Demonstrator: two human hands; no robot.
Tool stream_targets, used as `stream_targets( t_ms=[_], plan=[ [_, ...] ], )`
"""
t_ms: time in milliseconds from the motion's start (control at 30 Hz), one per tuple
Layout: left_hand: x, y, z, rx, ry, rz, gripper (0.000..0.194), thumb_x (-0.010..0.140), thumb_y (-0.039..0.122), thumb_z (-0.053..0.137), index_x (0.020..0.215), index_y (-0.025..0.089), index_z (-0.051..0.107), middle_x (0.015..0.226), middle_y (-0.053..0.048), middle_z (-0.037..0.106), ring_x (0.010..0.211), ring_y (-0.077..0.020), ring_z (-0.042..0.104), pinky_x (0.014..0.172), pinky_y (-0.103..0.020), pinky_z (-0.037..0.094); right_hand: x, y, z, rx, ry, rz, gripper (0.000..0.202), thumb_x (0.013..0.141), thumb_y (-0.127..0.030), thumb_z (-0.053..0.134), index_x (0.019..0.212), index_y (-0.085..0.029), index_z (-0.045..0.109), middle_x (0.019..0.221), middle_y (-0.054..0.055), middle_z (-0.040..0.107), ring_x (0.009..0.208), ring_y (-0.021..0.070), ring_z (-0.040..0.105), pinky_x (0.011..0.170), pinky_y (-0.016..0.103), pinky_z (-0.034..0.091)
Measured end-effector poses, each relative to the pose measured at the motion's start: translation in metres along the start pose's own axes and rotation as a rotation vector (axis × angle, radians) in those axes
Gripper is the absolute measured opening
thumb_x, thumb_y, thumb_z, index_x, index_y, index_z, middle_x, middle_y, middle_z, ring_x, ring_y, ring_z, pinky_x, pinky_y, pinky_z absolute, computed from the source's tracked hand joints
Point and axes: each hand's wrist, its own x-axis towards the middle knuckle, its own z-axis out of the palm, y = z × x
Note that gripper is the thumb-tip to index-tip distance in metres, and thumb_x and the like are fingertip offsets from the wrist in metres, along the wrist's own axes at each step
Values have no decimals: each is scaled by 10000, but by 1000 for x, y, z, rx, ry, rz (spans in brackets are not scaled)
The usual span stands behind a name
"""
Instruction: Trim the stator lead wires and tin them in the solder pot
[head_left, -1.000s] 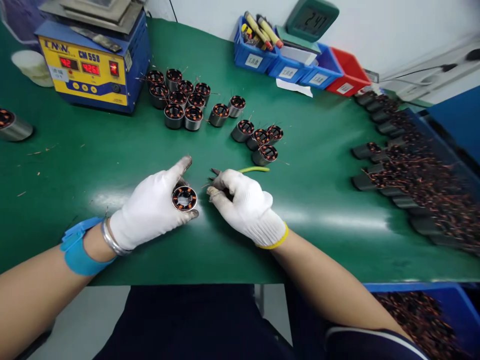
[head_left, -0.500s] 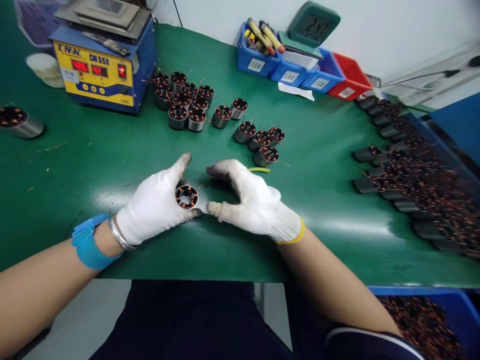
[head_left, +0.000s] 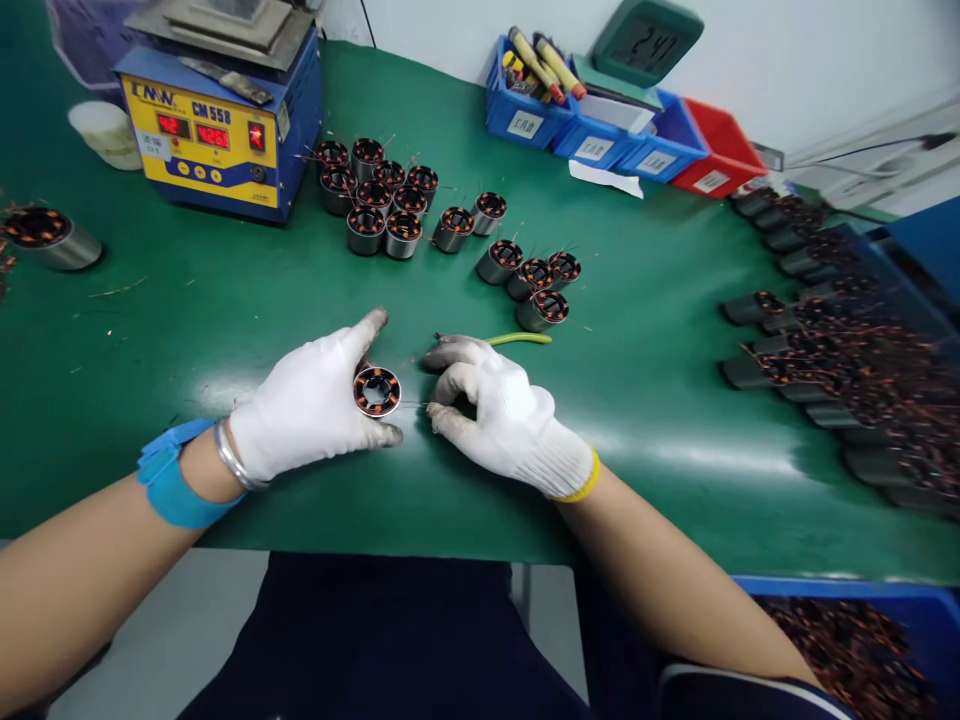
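Observation:
My left hand [head_left: 315, 405], in a white glove with soiled fingertips, is closed around a motor stator [head_left: 377, 391]. The stator is a metal ring with copper windings, and its open end faces up. Just to its right, my gloved right hand [head_left: 495, 405] pinches a thin wire [head_left: 414, 404] that runs from the stator's side to the thumb and fingertip. A yellow-green curved piece [head_left: 525, 338] lies just beyond my right hand; its other end is hidden behind the fingers, so its kind does not show.
Several stators [head_left: 403, 233] stand at the back centre. A blue-yellow CM 558 unit [head_left: 206, 150] is at back left, near another stator [head_left: 71, 245]. Blue bins [head_left: 525, 122] and a red bin [head_left: 712, 180] line the wall. Many stators [head_left: 832, 415] lie at right, above a blue crate [head_left: 817, 588].
My right thumb and index finger have closed into a pinch, and the hand has shifted slightly. My left hand still holds the stator. The whole view has moved a little.

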Motion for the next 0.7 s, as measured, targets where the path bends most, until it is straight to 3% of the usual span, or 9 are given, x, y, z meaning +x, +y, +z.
stream_targets(
  t_ms=[67, 133, 267, 367, 433, 533, 600, 700],
  plan=[
    [-3, -1, -3, -39, -11, 2, 1149, 531, 592, 820, 1500, 169, 370, 1411, -148, 558, 1232, -368, 587, 986, -415, 521, 1, -2, -4, 15, 11, 42, 187, 735, -240, 662, 913, -210, 617, 1273, 114, 633, 1247, 315, 566, 981, 497, 508],
    [-7, 0, -6, -79, 13, 10, 1059, 522, 592, 819, 1423, 175, 450, 1382, -140, 567, 1207, -359, 598, 977, -415, 529, 2, -5, -6, 47, 97, -25, 409, 722, -303, 696, 1105, -203, 595, 1321, 143, 594, 1239, 314, 571, 990, 492, 511],
    [-13, 6, -10, -109, 95, 46, 552, 703, 464, 699, 1167, 190, 578, 1135, -100, 655, 964, -276, 669, 837, -397, 565, 8, -12, 1, 38, 203, -284, 698, 742, -394, 743, 1338, -149, 474, 1361, 199, 550, 1332, 321, 493, 1098, 485, 445],
    [-14, 4, -15, -107, 98, 138, 184, 757, 336, 601, 884, 204, 603, 1079, -84, 659, 906, -236, 658, 778, -365, 562, 12, -12, 16, 6, 185, -326, 614, 785, -373, 727, 1307, -137, 506, 1311, 181, 597, 1258, 292, 550, 1076, 459, 462],
    [-13, -3, -20, -90, 52, 183, 86, 756, 290, 567, 745, 206, 577, 1089, -81, 660, 926, -234, 655, 798, -362, 558, 12, -10, 25, -5, 189, -291, 473, 826, -360, 688, 1235, -160, 563, 1239, 145, 645, 1184, 271, 596, 1048, 456, 477],
    [-14, -19, -28, 18, -25, 140, 97, 743, 280, 567, 801, 213, 604, 1108, -89, 659, 937, -257, 659, 810, -388, 559, 10, -6, 29, -24, 167, -185, 364, 848, -350, 661, 1160, -166, 616, 1170, 124, 680, 1116, 259, 631, 1014, 442, 493],
    [-16, -26, -31, 97, -38, 89, 381, 708, 303, 616, 1082, 226, 614, 1212, -101, 634, 1012, -293, 656, 849, -414, 559, 8, -5, 26, -35, 116, -140, 404, 825, -368, 689, 1162, -154, 628, 1161, 124, 686, 1102, 263, 638, 994, 430, 506],
    [-17, -25, -31, 102, -65, 82, 878, 618, 426, 736, 1418, 244, 424, 1381, -114, 555, 1172, -342, 605, 955, -436, 539, 6, -5, 18, -7, 53, -105, 609, 773, -473, 750, 1247, -120, 604, 1205, 145, 674, 1115, 286, 637, 1010, 442, 501]
  ],
)
